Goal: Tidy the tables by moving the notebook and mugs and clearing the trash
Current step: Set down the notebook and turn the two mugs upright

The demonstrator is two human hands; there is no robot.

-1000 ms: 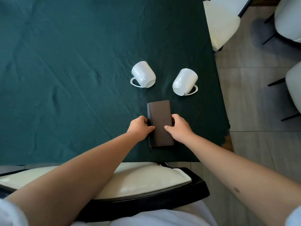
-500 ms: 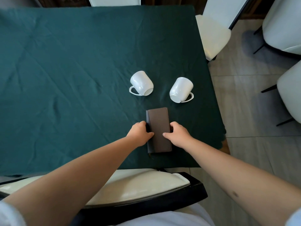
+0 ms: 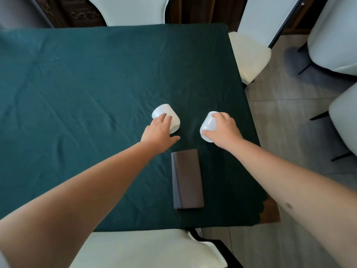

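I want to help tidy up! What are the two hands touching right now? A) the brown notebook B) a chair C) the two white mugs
C: the left hand is on one mug, the right hand on the other mug; the notebook lies untouched.

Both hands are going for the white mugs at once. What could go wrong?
1. The left hand only rests open on the left mug, which lies tipped on its side, so it might roll away.
2. The right mug, in the right hand, sits near the table edge and could drop onto the hard floor.
3. The wrinkled tablecloth may drag.
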